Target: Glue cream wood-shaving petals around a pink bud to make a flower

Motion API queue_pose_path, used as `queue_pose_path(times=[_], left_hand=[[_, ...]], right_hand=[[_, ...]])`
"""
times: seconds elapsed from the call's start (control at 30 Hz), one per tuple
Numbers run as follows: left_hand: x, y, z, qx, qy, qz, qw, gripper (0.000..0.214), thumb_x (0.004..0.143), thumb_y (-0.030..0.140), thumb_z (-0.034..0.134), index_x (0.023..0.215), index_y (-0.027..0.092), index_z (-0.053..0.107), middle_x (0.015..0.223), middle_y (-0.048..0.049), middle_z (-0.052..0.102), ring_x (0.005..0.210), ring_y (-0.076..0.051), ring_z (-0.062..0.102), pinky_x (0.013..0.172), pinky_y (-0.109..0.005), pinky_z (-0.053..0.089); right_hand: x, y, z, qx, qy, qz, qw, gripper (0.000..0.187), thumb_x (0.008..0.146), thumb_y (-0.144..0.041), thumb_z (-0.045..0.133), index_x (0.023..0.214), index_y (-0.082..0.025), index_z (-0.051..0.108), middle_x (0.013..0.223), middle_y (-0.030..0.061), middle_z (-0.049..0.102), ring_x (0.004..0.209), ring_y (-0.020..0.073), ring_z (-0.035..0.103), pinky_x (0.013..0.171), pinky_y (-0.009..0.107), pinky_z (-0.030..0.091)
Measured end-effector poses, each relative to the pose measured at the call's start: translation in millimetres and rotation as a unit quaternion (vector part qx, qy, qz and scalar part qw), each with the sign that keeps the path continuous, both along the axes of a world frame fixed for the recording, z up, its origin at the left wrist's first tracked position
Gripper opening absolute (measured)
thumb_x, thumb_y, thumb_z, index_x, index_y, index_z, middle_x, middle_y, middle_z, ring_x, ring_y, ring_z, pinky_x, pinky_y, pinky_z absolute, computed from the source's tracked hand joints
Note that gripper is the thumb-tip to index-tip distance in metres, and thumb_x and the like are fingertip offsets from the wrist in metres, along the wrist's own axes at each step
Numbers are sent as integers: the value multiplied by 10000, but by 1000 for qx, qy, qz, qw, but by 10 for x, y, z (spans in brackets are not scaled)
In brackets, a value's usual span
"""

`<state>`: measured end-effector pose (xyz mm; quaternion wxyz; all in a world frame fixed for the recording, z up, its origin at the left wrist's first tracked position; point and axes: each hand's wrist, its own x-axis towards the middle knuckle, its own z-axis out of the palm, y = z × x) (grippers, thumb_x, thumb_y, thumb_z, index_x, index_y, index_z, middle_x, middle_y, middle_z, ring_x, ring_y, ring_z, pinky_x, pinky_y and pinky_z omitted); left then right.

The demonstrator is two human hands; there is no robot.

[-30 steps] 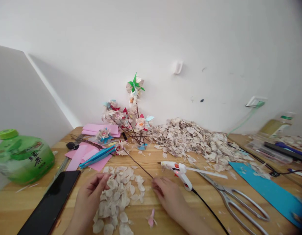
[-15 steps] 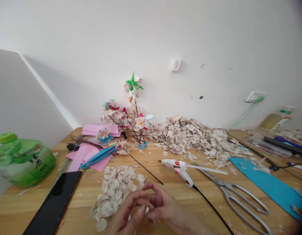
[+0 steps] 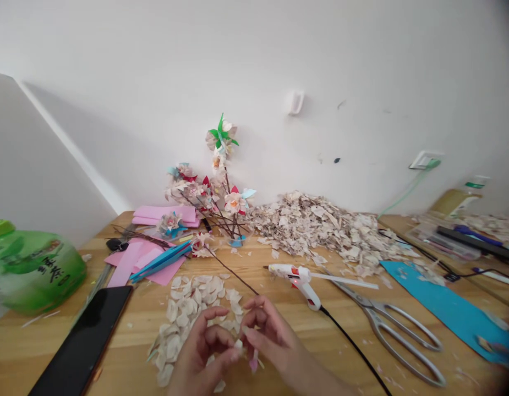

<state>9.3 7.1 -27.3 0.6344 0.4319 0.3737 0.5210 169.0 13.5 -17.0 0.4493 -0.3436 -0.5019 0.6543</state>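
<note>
My left hand (image 3: pixel 204 352) and my right hand (image 3: pixel 266 338) meet low in the middle of the view, fingertips pinched together on a small pale paper petal (image 3: pixel 238 345). A small pink paper piece (image 3: pixel 254 363) shows just under my right fingers. Both hands hover over the near edge of a heap of cut white petals (image 3: pixel 192 313) on the wooden table (image 3: pixel 52 341). A thin dark wire stem (image 3: pixel 231 272) with a paper blossom at its far end lies just beyond my right hand.
A white glue gun (image 3: pixel 297 278) with black cord and large steel scissors (image 3: pixel 394 330) lie to the right. A black phone (image 3: pixel 83 344) and green bottle (image 3: pixel 29 269) sit left. Paper flowers (image 3: pixel 219 192), pink sheets (image 3: pixel 149 261), a scrap pile (image 3: pixel 320 225) and blue sheet (image 3: pixel 448 311) lie behind.
My hands came off the petal heap and the table, moved together toward me and now pinch one petal between them. The view shifted slightly.
</note>
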Motion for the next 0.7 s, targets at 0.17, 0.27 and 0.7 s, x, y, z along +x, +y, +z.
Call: queue_pose_path(times=[0.17, 0.27, 0.7], left_hand=[[-11, 5, 19, -27, 21, -51, 998, 488, 583, 191, 766, 977, 251, 484, 551, 67, 661, 531, -92, 572, 545, -213, 381], [-20, 10, 32, -31, 28, -52, 998, 515, 570, 167, 769, 983, 242, 471, 538, 69, 663, 517, -94, 574, 538, -214, 388], [-10, 65, 45, -132, -71, -68, 986, 569, 523, 208, 812, 972, 190, 462, 553, 16, 694, 487, -117, 621, 484, -209, 472]], right_hand=[[-8, -55, -16, 13, -4, 17, 1000, 368, 759, -447, 623, 991, -221, 447, 768, -46, 487, 553, 63, 474, 506, 214, 362], [-20, -43, -29, 26, -9, 11, 1000, 403, 717, -420, 677, 976, -216, 444, 740, -49, 504, 593, 74, 464, 524, 207, 349], [-103, -70, -136, 26, 25, -44, 998, 349, 731, -396, 668, 908, -230, 416, 770, -32, 505, 613, 95, 476, 491, 201, 380]])
